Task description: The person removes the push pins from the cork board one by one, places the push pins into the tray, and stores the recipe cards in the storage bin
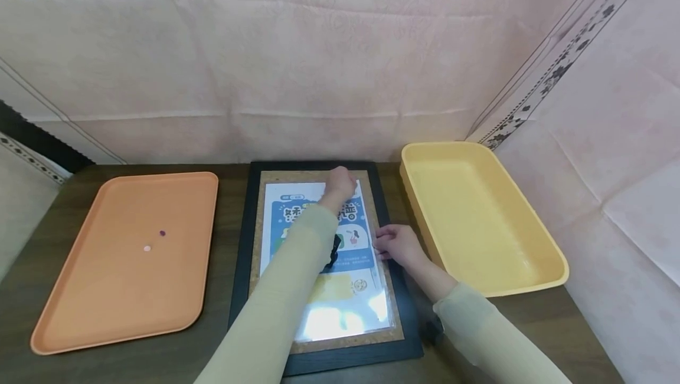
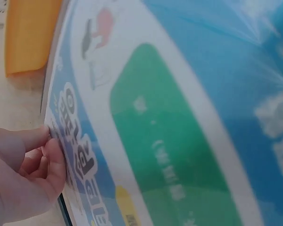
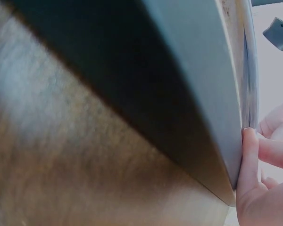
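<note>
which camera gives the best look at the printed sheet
The head view: it takes in most of the printed sheet inside the black frame, though the left arm hides part. The left wrist view shows only a close, slanted stretch of its print; the right wrist view seems to show just its edge, side-on.

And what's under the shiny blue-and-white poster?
Under the shiny blue-and-white poster, a speckled brown rectangular backing shows along the edges, with a black rectangular frame around it. The middle is covered, so anything else there can't be seen.
</note>
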`<action>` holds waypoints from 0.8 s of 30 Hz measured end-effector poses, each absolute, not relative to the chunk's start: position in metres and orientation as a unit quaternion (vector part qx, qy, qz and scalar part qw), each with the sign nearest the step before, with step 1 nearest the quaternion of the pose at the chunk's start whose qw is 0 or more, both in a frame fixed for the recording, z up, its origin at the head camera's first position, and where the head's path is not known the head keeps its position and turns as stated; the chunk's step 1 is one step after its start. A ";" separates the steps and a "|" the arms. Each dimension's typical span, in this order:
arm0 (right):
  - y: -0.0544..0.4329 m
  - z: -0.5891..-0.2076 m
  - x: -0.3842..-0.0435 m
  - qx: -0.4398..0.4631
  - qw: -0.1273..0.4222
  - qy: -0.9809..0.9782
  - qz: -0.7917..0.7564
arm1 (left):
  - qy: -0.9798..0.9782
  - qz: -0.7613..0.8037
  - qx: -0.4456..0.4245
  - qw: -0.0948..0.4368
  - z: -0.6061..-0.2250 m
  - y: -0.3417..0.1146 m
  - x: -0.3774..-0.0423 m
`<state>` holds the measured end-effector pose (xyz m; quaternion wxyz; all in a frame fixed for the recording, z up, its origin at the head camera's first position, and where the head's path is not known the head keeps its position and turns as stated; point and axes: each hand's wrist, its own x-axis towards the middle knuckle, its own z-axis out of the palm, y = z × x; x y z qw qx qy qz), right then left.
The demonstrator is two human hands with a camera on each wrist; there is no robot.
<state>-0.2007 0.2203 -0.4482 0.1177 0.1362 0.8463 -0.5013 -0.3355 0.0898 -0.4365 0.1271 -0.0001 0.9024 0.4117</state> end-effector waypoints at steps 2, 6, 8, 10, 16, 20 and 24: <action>0.221 -0.447 -0.200 0.135 0.119 0.848 -0.498 | 0.897 0.423 0.003 0.125 -0.432 0.088 -0.334; 0.222 -0.447 -0.201 0.138 0.123 0.848 -0.497 | 0.885 0.446 -0.001 0.135 -0.427 0.084 -0.333; 0.222 -0.448 -0.202 0.137 0.124 0.848 -0.497 | 0.881 0.451 -0.009 0.143 -0.428 0.083 -0.335; 0.222 -0.448 -0.202 0.140 0.124 0.847 -0.497 | 0.878 0.455 -0.017 0.150 -0.427 0.083 -0.335; 0.222 -0.450 -0.202 0.139 0.123 0.847 -0.498 | 0.877 0.451 -0.027 0.166 -0.421 0.082 -0.331; 0.222 -0.450 -0.203 0.138 0.121 0.846 -0.500 | 0.879 0.441 -0.025 0.182 -0.416 0.080 -0.331; 0.223 -0.451 -0.203 0.137 0.124 0.846 -0.500 | 0.870 0.444 -0.031 0.210 -0.414 0.077 -0.333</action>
